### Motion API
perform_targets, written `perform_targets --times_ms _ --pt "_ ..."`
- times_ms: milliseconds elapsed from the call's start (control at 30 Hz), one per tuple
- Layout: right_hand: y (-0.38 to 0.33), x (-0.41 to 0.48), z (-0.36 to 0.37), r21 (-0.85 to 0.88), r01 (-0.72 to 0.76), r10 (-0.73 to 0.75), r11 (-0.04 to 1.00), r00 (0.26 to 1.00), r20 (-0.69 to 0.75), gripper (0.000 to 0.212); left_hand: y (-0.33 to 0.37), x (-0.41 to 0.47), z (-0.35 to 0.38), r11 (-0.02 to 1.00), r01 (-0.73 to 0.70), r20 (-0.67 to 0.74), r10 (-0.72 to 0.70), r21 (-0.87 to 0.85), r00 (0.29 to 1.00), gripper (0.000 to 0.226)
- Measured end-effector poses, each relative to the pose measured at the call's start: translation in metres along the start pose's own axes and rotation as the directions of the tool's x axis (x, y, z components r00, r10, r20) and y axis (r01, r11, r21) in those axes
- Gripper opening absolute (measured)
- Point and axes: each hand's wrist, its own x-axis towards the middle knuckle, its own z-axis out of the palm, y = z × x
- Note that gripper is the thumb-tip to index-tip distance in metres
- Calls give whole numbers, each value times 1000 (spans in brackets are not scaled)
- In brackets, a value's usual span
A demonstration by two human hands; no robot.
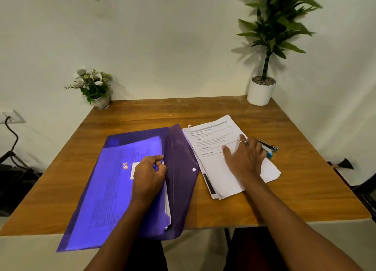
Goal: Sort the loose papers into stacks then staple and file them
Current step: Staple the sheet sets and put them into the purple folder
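Note:
A translucent purple folder (114, 189) lies on the left half of the wooden table (305, 199), its flap (183, 159) folded open to the right. Printed sheets show inside it, their white edges (167, 205) sticking out at the opening. My left hand (149, 175) rests on the folder with fingers curled, pinching its front edge at the opening. To the right lies a stack of white printed papers (215, 175). My right hand (245, 156) lies flat on that stack, fingers spread. A blue and black stapler (270, 149) sits just beyond this hand, partly hidden.
A small pot of white flowers (94, 87) stands at the table's far left corner. A tall green plant in a white pot (261, 91) stands at the far right corner. The folder overhangs the table's near edge. A wall socket with a cable (10, 118) is at the left.

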Motion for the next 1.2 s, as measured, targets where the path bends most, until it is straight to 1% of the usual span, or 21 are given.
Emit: perform_targets --times_ms 67,133,267,333,500,600,633,667,733,833,900,967,1067,1133,1200 --pt "-2 3 2 -22 -45 46 999 998 34 85 0 0 0 1000 -12 -6 12 -4 1000 26" --pt "-1 4 2 -8 -80 80 997 996 50 90 -1 0 1 1000 -20 -3 20 -2 1000 26" --pt "-1 4 0 14 -82 82 997 997 -9 94 -3 0 0 999 -37 -8 37 -1 999 26" --pt "0 5 0 51 -72 75 996 996 -56 90 -4 1 1 999 -44 -7 44 4 999 26" --pt "1 -1 -2 112 63 -34 992 970 -241 65 -6 2 2 999 -51 -6 51 10 999 25" --pt "2 -4 -3 111 159 -114 981 937 -331 30 -6 1 1 999 -47 -4 47 15 999 25" --pt "3 -5 -3 106 178 -132 978 930 -345 23 -6 2 1 999 -50 -5 50 12 999 25" --pt "4 -5 -3 102 191 -145 976 925 -352 19 -6 1 1 999 -53 -8 53 8 999 25" --pt "5 -5 -2 89 221 -173 971 912 -371 20 -5 1 1 998 -58 -9 59 9 998 25" --pt "5 -9 -1 39 339 -290 940 854 -431 20 -4 0 0 999 -54 -9 54 2 998 25" --pt "3 -11 -3 25 384 -332 923 826 -456 21 -5 -1 0 999 -54 -8 54 4 998 24" --pt "1 -12 -3 43 396 -338 917 829 -445 27 -6 -1 -1 999 -51 -6 51 3 999 24" --pt "0 -10 -2 65 386 -334 920 860 -386 39 -5 -1 0 999 -49 -11 49 0 999 24" --pt "0 -9 -1 77 378 -325 922 870 -372 38 -6 -1 0 999 -48 -16 48 6 999 24" --pt "1 -9 -2 86 376 -319 923 869 -379 31 -7 0 1 999 -52 -15 52 6 999 24"
